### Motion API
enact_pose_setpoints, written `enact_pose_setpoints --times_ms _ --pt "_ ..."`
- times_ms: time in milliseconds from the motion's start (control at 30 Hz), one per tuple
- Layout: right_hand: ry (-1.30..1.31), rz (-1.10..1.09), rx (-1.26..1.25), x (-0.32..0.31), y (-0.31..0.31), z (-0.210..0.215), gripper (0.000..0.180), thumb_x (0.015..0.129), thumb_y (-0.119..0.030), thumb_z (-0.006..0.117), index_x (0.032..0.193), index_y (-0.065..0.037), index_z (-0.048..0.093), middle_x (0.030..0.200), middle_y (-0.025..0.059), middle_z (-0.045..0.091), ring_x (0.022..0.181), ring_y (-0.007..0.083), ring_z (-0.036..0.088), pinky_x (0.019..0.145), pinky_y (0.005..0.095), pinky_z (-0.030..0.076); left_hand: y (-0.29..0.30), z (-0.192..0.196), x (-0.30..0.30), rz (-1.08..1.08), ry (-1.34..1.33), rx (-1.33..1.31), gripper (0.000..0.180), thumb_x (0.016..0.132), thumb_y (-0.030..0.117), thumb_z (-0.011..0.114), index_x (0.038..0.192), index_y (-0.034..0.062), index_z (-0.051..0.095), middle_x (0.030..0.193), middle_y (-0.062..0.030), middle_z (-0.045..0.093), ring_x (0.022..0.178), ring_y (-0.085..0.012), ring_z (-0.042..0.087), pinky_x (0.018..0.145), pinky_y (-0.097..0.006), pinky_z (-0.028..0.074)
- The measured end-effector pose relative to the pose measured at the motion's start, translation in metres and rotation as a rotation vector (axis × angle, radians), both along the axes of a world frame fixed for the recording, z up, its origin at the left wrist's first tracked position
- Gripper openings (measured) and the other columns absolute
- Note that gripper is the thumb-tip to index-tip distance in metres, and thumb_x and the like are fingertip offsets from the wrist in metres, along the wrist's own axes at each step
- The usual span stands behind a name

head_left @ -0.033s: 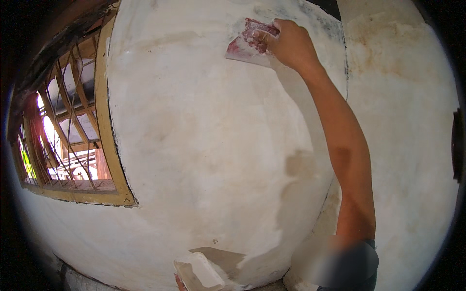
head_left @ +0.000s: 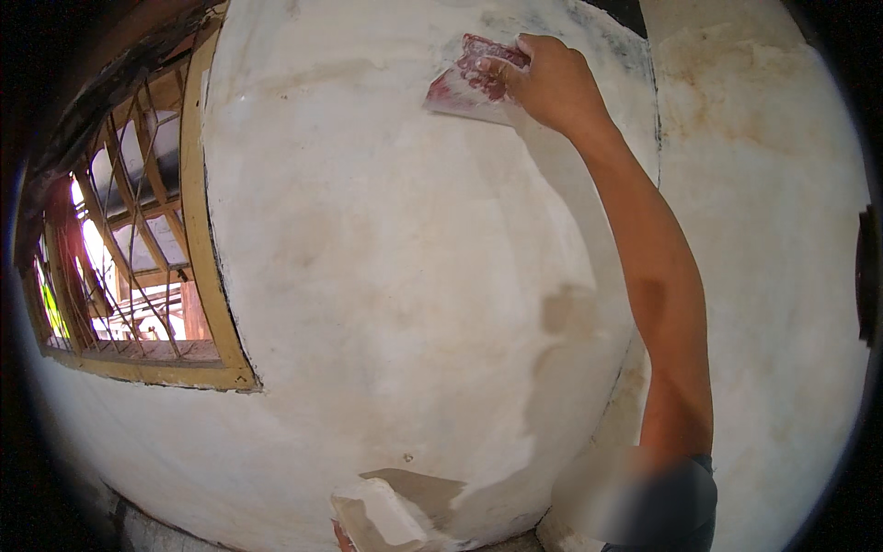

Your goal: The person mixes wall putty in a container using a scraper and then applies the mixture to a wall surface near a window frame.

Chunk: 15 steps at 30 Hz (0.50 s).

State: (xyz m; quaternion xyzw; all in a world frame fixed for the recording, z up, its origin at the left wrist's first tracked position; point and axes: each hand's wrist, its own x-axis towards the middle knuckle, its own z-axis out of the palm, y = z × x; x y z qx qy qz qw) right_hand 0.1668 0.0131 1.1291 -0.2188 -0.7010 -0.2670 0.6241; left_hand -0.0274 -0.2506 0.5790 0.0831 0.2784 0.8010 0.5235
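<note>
My right hand (head_left: 556, 87), arm raised high, grips a wide putty knife (head_left: 464, 85) with a reddish, white-smeared handle. Its broad blade lies against the white wall (head_left: 386, 248), edge downward, near the upper right corner. Low in the view, a small part of my left hand (head_left: 343, 536) shows at the left side of a shallow white rectangular tray (head_left: 391, 517). Fingers are wrapped on that tray's side; the rest of the hand is hidden. The tray is tilted and looks whitish inside.
A barred window with a yellowish wooden frame (head_left: 204, 184) is set into the wall at left. On the right, an adjoining stained wall (head_left: 754, 230) meets the first at a dark corner line. Dark patches mark the plaster above my right hand. A dark object (head_left: 865, 276) sits at the far right.
The putty knife and my right forearm have shifted very slightly. My left hand and the tray look almost unchanged.
</note>
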Motion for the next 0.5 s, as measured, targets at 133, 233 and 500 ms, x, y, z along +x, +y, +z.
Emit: enact_pose_setpoints --times_ms 133,233,500 --pt "-0.238 0.011 -0.038 -0.029 -0.031 -0.058 0.040 0.083 -0.041 0.072 0.088 -0.001 0.065 0.090 0.0207 0.069 0.089 0.0389 0.065 0.079 0.0463 0.051 -0.020 0.009 0.001 -0.046 0.001 0.036 0.086 0.086 0.080 0.030 0.152 0.0241 0.029 0.151 -0.0038 0.041 0.135 -0.0319 0.042 0.106 -0.060 0.038" --pt "-0.292 -0.025 -0.102 -0.046 -0.026 -0.050 0.038 0.084 -0.040 0.069 0.091 -0.002 0.066 0.091 0.0217 0.068 0.089 0.0416 0.065 0.079 0.0477 0.051 -0.020 0.004 0.000 -0.029 0.026 0.023 0.088 0.086 0.080 0.033 0.152 0.0235 0.028 0.151 -0.0043 0.040 0.135 -0.0321 0.042 0.105 -0.060 0.039" --pt "-0.055 -0.039 0.083 -0.005 -0.026 -0.022 0.045 0.086 -0.045 0.066 0.095 -0.001 0.066 0.094 0.0213 0.069 0.087 0.0412 0.065 0.079 0.0462 0.051 -0.013 0.002 0.003 -0.076 0.059 0.102 0.086 0.087 0.078 0.034 0.153 0.0229 0.027 0.153 -0.0061 0.037 0.136 -0.0330 0.041 0.104 -0.058 0.042"
